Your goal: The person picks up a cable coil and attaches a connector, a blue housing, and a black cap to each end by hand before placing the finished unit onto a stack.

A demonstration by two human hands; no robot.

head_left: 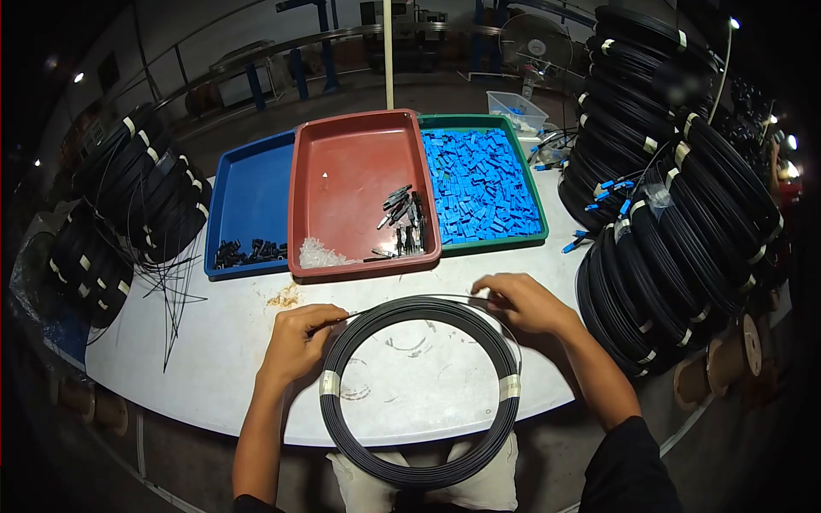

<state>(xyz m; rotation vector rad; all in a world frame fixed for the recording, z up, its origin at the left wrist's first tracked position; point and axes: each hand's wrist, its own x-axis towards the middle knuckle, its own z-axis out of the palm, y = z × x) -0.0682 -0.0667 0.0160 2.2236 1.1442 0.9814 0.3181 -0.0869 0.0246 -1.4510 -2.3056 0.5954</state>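
A coil of thin black cable [337,423] lies over the table's front edge, its near part above my lap. Pale tape bands [510,387] bind it on the left and right sides. My left hand [299,340] is at the coil's upper left, thumb and forefinger pinched on a loose length of the cable. At the upper right, my right hand [528,305] has its fingers curled together around the loose strand [445,297] that runs along the top of the coil. The strand bends down past the coil's right side.
Behind the coil stand a blue tray [248,184] with black parts, a red tray [359,162] with clear and black pieces, and a green tray [483,245] full of blue connectors. Stacked cable coils [676,265] rise at right, more coils [158,192] at left with dangling ends.
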